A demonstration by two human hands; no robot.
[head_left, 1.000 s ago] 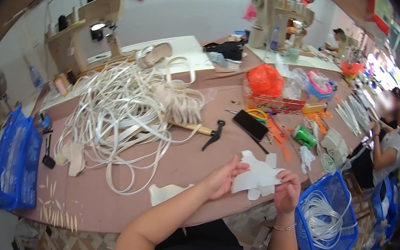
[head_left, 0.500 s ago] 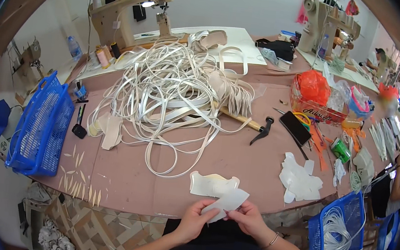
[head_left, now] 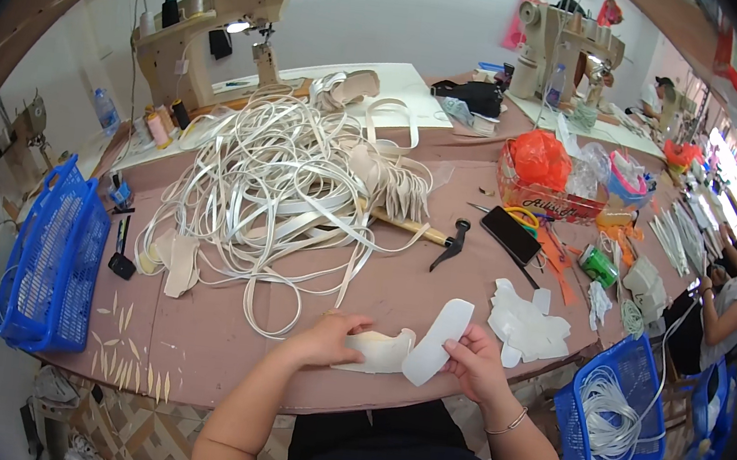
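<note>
My right hand point(head_left: 479, 363) pinches a white rounded piece of sheet material point(head_left: 437, 342) between thumb and fingers, holding it up off the table. Left of it, a cream shaped piece with a curved upper edge point(head_left: 382, 351) lies flat near the table's front edge. My left hand point(head_left: 329, 339) is at the left end of that cream piece, thumb and fingers apart; whether the fingertips press on it is hard to see. To the right of my right hand lies a loose pile of white cut pieces point(head_left: 526, 325).
A big tangle of white and cream strips point(head_left: 274, 183) covers the table's middle, with a hammer point(head_left: 450, 244) beside it. Farther right are a phone point(head_left: 511, 235) and a green can point(head_left: 599, 267). Blue baskets point(head_left: 56, 258) stand left; another blue basket point(head_left: 609, 430) holds white cord.
My left hand has let go of the white piece and moved left to the cream piece. My right hand now holds the white piece alone, slightly farther right. The view has shifted.
</note>
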